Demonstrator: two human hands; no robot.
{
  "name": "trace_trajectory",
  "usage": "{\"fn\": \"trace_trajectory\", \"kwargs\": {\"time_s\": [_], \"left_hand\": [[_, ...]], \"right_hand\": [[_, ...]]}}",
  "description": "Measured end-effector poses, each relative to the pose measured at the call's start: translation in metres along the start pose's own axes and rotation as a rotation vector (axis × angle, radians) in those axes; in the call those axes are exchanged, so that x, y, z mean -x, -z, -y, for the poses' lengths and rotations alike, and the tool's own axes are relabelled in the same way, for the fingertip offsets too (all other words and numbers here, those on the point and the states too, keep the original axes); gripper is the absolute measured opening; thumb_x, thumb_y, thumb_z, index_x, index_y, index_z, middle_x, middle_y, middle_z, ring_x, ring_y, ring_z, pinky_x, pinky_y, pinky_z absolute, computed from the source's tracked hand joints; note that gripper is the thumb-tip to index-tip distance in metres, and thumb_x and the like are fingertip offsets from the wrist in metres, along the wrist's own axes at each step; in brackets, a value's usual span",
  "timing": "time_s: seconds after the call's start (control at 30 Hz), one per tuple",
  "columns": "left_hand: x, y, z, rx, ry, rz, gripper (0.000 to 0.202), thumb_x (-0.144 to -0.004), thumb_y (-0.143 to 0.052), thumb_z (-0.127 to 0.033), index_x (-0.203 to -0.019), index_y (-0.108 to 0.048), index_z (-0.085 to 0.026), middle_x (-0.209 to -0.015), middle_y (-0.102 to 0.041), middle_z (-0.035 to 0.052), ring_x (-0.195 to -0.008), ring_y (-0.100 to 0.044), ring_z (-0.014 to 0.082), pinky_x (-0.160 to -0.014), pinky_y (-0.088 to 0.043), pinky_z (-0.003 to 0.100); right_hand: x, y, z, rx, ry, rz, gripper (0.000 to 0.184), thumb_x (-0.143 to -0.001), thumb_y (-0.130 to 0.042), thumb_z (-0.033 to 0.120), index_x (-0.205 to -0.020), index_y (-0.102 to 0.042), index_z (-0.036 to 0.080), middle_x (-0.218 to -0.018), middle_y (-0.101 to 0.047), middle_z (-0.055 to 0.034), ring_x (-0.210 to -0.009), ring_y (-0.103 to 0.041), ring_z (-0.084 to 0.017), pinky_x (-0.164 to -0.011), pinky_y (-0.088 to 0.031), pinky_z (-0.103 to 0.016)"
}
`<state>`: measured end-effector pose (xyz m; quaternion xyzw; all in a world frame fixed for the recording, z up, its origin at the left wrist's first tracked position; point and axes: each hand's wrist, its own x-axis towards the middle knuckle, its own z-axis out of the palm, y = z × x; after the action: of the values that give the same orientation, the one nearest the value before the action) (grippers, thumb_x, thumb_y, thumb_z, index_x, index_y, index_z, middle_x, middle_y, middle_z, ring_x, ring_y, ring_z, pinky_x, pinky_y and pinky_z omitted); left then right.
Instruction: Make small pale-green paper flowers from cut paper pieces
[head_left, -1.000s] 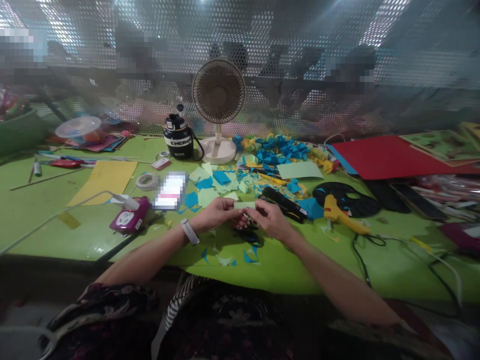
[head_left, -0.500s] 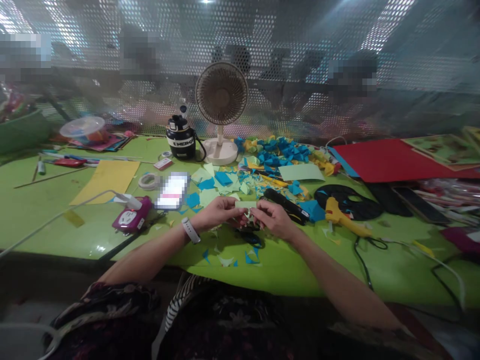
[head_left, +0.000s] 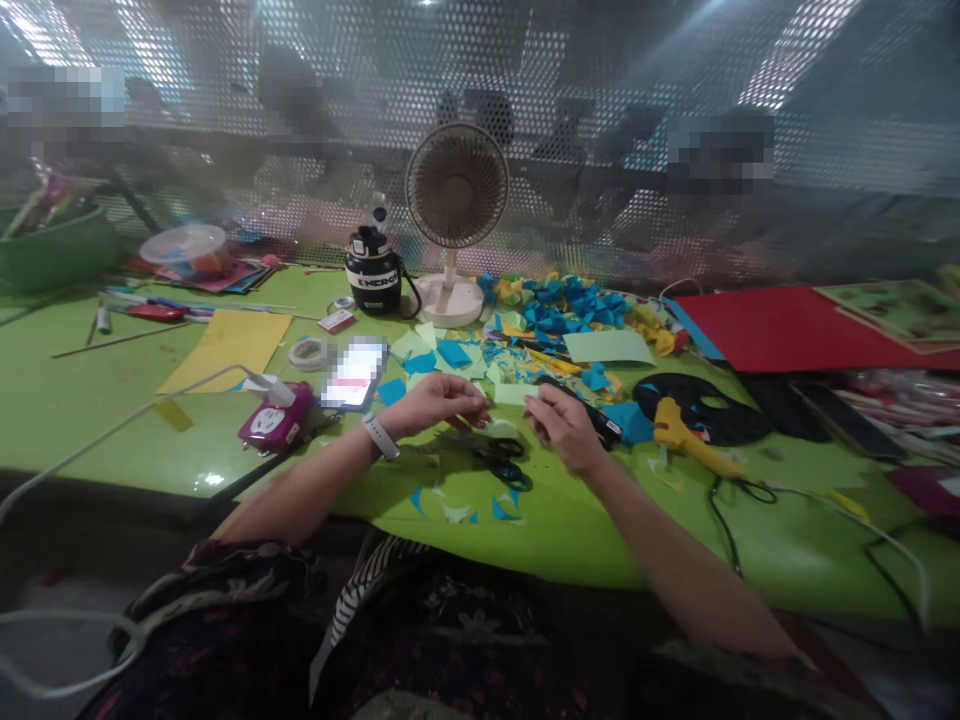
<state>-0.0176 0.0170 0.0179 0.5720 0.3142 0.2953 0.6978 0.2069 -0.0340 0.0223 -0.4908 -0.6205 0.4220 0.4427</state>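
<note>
At the right hand (head_left: 564, 428), green paper (head_left: 515, 394)

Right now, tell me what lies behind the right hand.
Beyond the right hand, a black stapler shows in part. The hand hides some of its near side; anything else directly behind the hand cannot be seen.

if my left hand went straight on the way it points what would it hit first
Your left hand would probably meet the small pale green paper rectangle at your right hand first; depth is unclear, so it might pass under it instead.
</note>
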Motion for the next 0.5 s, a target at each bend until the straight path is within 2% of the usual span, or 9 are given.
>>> {"fn": "trace_trajectory", "kwargs": {"time_s": [0.07,0.13,0.23,0.37,0.5], "left_hand": [[0.000,0.002,-0.002,0.027,-0.026,-0.070,0.044,-0.068,-0.086,-0.046,-0.086,-0.069,-0.010,-0.085,-0.076,0.0110,-0.073,-0.073,0.0166,-0.062,-0.058,0.025],[0.000,-0.002,-0.001,0.045,-0.041,-0.118,0.044,-0.071,-0.083,-0.048,-0.088,-0.069,-0.010,-0.087,-0.076,0.0114,-0.077,-0.073,0.0174,-0.065,-0.057,0.026],[0.000,-0.016,0.005,0.064,-0.085,-0.141,0.042,-0.075,-0.080,-0.048,-0.094,-0.071,-0.012,-0.096,-0.076,0.0109,-0.090,-0.072,0.0184,-0.074,-0.056,0.026],[-0.001,-0.027,0.012,0.112,-0.138,-0.213,0.039,-0.072,-0.082,-0.048,-0.076,-0.068,-0.012,-0.079,-0.071,0.0029,-0.075,-0.067,0.0111,-0.078,-0.054,0.026],[-0.001,-0.026,0.014,0.118,-0.161,-0.191,0.040,-0.073,-0.080,-0.049,-0.076,-0.066,-0.012,-0.073,-0.065,-0.0011,-0.069,-0.063,0.0089,-0.078,-0.054,0.027]], "right_hand": [[-0.001,0.000,0.000,-0.097,-0.031,-0.096,0.044,-0.078,-0.066,0.062,-0.069,-0.053,0.021,-0.056,-0.053,0.0045,-0.043,-0.044,-0.009,-0.042,-0.033,-0.023],[0.000,-0.004,-0.001,-0.147,-0.057,-0.119,0.044,-0.076,-0.069,0.062,-0.071,-0.057,0.020,-0.061,-0.060,0.0020,-0.045,-0.049,-0.009,-0.042,-0.035,-0.022],[0.003,-0.015,0.000,-0.153,-0.089,-0.024,0.044,-0.078,-0.069,0.062,-0.072,-0.061,0.019,-0.058,-0.064,-0.0004,-0.045,-0.054,-0.010,-0.043,-0.039,-0.023],[0.009,-0.023,0.001,-0.112,-0.103,0.081,0.045,-0.080,-0.067,0.061,-0.071,-0.064,0.017,-0.057,-0.067,-0.0024,-0.046,-0.059,-0.012,-0.047,-0.044,-0.024],[0.010,-0.024,0.000,-0.102,-0.084,0.147,0.046,-0.078,-0.068,0.062,-0.071,-0.065,0.016,-0.068,-0.072,-0.0051,-0.047,-0.062,-0.013,-0.048,-0.048,-0.025]]}}
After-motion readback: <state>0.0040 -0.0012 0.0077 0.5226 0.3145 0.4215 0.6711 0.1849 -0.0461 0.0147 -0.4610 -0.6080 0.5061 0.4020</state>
